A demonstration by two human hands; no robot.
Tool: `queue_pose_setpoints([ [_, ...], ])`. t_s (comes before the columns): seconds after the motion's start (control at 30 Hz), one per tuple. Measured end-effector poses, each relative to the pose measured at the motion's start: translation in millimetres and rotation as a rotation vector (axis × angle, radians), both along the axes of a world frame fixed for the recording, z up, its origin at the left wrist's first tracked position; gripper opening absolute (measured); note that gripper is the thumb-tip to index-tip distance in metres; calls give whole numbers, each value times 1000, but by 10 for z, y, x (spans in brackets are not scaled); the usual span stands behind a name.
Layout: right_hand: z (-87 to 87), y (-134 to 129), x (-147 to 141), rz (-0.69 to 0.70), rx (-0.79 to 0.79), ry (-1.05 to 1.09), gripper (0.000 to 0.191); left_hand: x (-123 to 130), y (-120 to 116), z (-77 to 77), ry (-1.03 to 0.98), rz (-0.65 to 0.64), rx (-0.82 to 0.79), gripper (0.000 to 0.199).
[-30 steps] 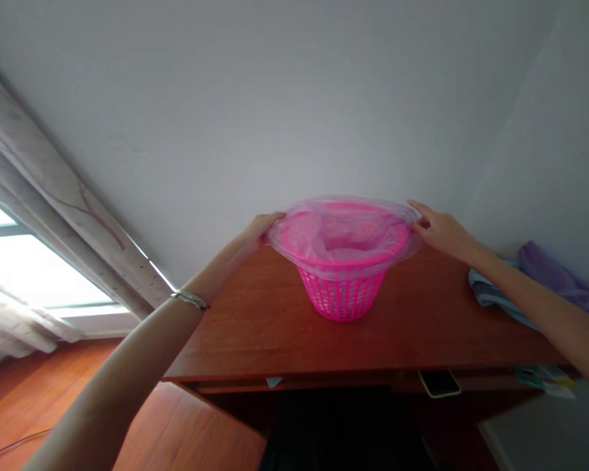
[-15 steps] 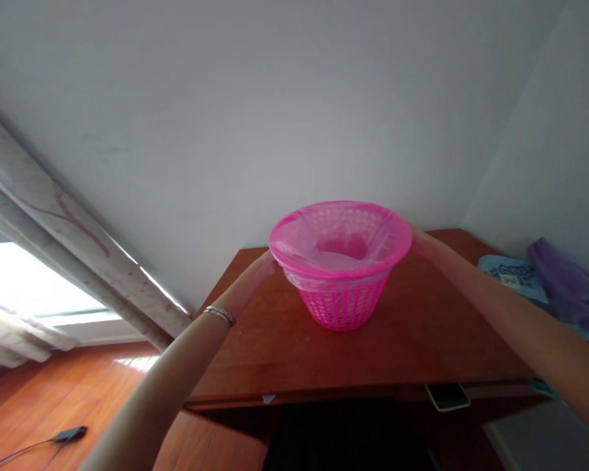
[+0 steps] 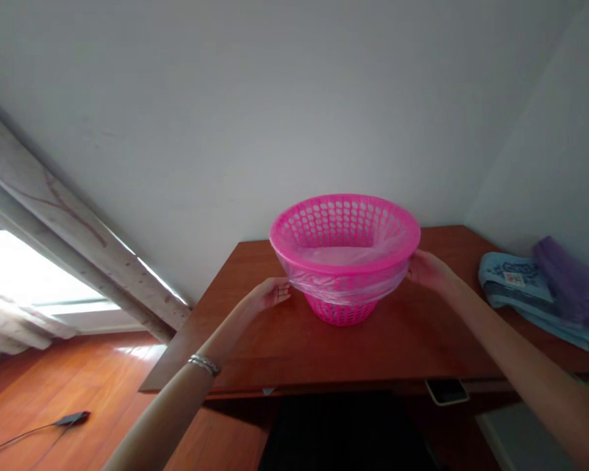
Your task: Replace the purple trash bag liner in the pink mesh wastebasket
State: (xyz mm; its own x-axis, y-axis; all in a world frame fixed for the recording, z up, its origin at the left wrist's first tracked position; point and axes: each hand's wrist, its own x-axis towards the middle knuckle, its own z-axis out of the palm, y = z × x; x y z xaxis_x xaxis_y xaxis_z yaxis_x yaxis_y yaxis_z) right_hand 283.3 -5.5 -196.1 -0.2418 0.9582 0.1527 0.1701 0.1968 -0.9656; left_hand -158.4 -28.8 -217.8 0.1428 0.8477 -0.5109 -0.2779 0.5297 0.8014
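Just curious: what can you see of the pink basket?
The pink basket is round, plastic-looking, flaring towards a rim, its wall full of round holes. It stands upright on a wooden desk. A clear plastic bag lines it and wraps outside below the rim. The left hand and right hand touch its sides.

The pink basket sits on the worktop between the left hand and right hand, blocking the direct path across. A hand could pass in front of it, toward the folded towel and purple cloth. The wall closes off the back.
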Motion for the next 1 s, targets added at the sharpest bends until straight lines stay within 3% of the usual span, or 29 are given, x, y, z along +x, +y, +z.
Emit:
queue_pose_setpoints([
  [0.13, -3, -138, -34, -77, -132, 240, 29, 142, -214, 17, -308, 128, 87, 11],
  [0.23, -8, -314, -154, -130, -48, 270, 30, 325, -418, 101, -528, 155, 130, 16],
  [0.4, -196, -662, -261, -238, 110, 415, 24, 489, -761, 142, -566, 200, 106, 26],
  [0.57, -458, -826, -287, -309, -33, 559, 11, 480, -961, 3, -621, 290, 36, 30],
  [0.8, -765, -771, -105, -284, -225, 725, 10, 220, -958, -193, -664, 380, 28, 32],
  [0.9, -739, -813, -66, -258, -345, 920, 4, 142, -982, -237, -681, 430, 56, 32],
  [1.0, -577, -945, -193, -191, -492, 1125, 34, 231, -1060, -204, -706, 462, 115, 31],
])
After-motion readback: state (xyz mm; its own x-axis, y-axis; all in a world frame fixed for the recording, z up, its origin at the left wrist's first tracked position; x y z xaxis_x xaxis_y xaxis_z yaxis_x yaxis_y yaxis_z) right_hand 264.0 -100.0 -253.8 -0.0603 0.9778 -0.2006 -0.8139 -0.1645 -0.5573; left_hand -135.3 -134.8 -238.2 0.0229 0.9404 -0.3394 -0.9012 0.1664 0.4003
